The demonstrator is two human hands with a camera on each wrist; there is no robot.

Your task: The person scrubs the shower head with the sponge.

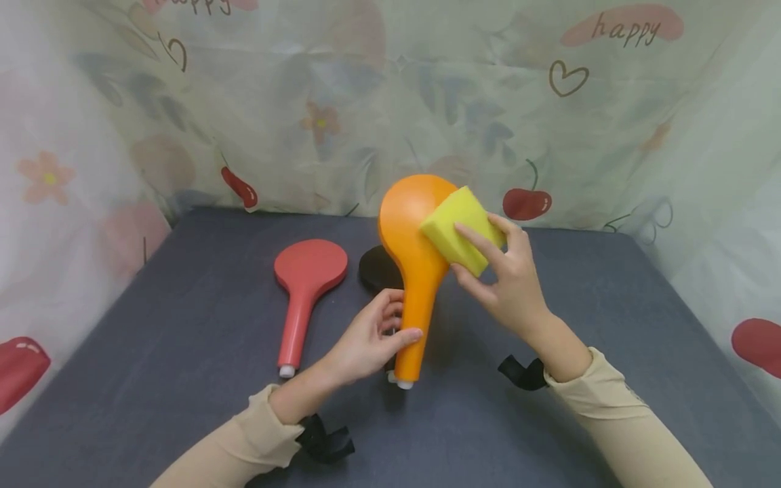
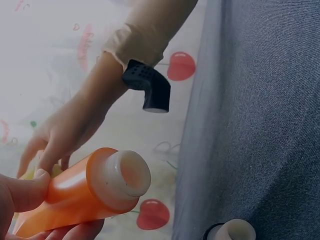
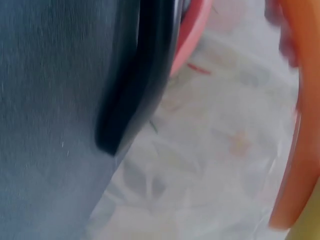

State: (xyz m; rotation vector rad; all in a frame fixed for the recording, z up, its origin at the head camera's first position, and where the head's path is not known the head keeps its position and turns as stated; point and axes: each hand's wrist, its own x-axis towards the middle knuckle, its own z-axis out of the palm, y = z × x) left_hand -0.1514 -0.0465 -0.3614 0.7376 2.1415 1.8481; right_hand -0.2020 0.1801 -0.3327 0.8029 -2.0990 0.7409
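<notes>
My left hand (image 1: 369,335) grips the handle of an orange shower head (image 1: 417,271), thumb across the front, and holds it up off the table with its round head on top. A hollow white neck (image 2: 129,172) sticks out of the handle's end in the left wrist view. A yellow sponge (image 1: 464,230) is pinched between the thumb and fingers of my right hand (image 1: 512,285). One corner of the sponge lies against the right side of the orange head. In the right wrist view only the sponge's edge (image 3: 307,220) shows, beside the orange shower head (image 3: 305,110).
A red shower head (image 1: 308,271) lies on the dark grey table (image 1: 201,366), left of the hands. Behind the orange one lies a black shower head (image 1: 378,270), partly hidden. A printed curtain (image 1: 268,115) encloses the table's back and sides. Black wrist mounts (image 1: 326,440) hang below both forearms.
</notes>
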